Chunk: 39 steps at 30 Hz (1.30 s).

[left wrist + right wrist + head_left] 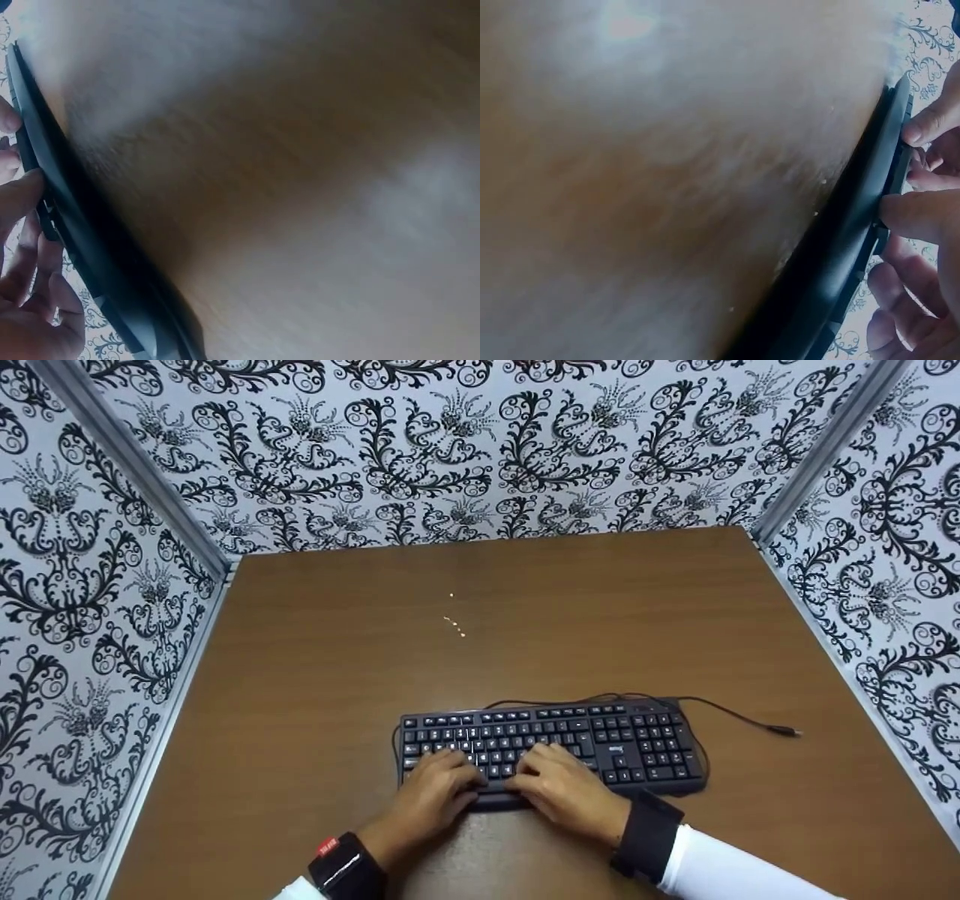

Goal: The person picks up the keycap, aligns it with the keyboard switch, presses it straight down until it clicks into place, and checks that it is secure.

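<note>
A black full-size keyboard [616, 754] lies flat on the brown table, its front edge toward the person. My left hand [439, 789] rests on its left part, fingers bent loosely over the letter keys and thumb near the space bar. Beside it, my right hand [568, 789] lies over the middle letter keys, with its thumb also by the space bar. From the left wrist view, the keyboard's dark front edge [94, 225] runs diagonally, and the thumbs touch its top side. The right wrist view shows the same edge [840, 232] with fingertips over the keys.
The keyboard's cable [724, 707] loops behind it and ends in a plug [784, 730] to the right. Small bright specks [454, 624] show on the wooden table [322, 660]. Patterned panels [457, 442] stand around the back and sides. Both wrists wear black bands [649, 835].
</note>
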{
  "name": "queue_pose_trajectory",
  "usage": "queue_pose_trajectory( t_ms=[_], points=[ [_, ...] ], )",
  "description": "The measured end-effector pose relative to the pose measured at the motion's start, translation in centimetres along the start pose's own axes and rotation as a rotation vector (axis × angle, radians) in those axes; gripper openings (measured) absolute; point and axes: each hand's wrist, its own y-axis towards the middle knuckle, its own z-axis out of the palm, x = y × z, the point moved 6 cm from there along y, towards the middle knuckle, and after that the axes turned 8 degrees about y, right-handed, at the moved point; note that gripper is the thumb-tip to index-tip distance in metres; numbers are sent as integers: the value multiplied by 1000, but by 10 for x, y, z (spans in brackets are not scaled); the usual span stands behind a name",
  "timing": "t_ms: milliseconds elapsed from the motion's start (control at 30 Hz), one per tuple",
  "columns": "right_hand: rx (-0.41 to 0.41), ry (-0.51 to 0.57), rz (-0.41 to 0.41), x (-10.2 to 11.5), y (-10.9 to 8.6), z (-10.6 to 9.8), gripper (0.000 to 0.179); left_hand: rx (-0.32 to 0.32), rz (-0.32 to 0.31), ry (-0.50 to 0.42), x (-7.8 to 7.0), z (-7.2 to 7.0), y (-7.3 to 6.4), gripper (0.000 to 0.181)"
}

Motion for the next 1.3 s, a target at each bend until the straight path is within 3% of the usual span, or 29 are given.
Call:
queue_pose_trajectory(
  t_ms=[267, 467, 700, 933, 1067, 1200, 1300],
  points=[
    [-3, 21, -31, 0, -2, 0, 27, 47, -10, -87, 4, 0, 0, 19],
    [-9, 14, -47, 2, -2, 1, 25, 24, 29, -42, 0, -1, -3, 15],
    [-11, 22, -54, 2, 0, 2, 20, 30, 18, -58, 1, -1, -4, 15],
    [-69, 85, -15, -7, 10, -11, 14, -48, 7, -42, 6, -11, 5, 20],
    [-48, 128, -9, -10, 11, -13, 16, -25, 10, -74, 7, -12, 9, 19],
    [-20, 122, -12, -6, 7, -6, 17, -12, 41, -55, 4, -10, 4, 18],
    [-13, 102, -23, -1, 3, -1, 16, -40, 89, -9, 0, -8, -5, 17]
  ],
)
